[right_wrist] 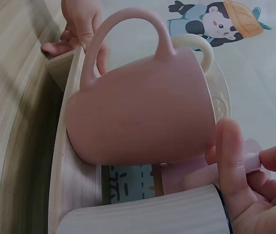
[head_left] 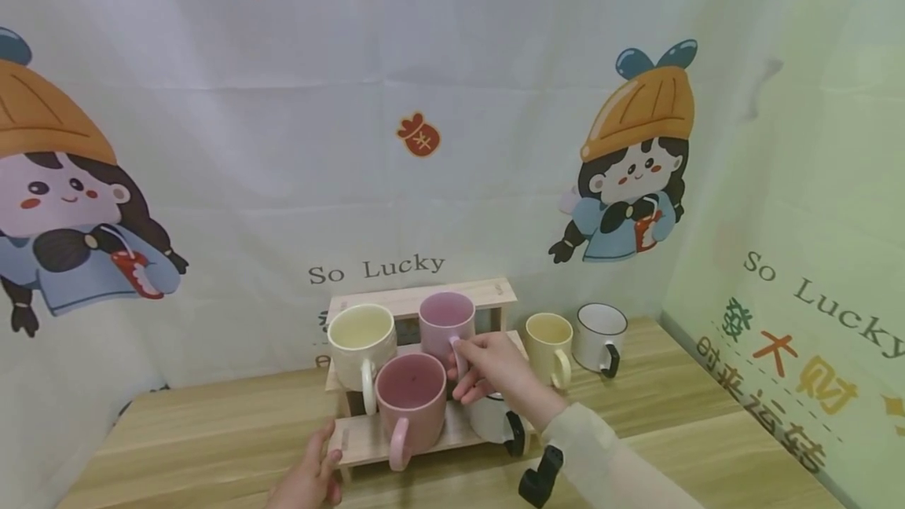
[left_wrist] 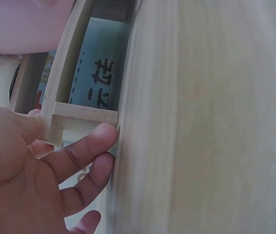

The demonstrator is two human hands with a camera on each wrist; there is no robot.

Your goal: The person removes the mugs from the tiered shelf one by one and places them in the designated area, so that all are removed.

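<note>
My right hand (head_left: 495, 371) pinches the handle of a mauve mug (head_left: 445, 313) on the middle step of a stepped wooden rack (head_left: 368, 450). In the right wrist view its thumb and fingers meet at that handle (right_wrist: 252, 162). My left hand (left_wrist: 40, 170) holds the left end of the rack's lowest step, with fingers on either side of the wood. Left of the mauve mug is a cream mug (head_left: 362, 344). A dusty pink mug (right_wrist: 142, 112) stands in front on the lowest step, beside a white mug (head_left: 488, 419) with a black handle, partly behind my right hand.
To the right of the rack, a yellow mug (head_left: 547, 344) and a black-rimmed white mug (head_left: 599, 336) stand on the wooden table (head_left: 636, 422). A printed cloth (head_left: 353, 140) hangs behind the rack and along the right side.
</note>
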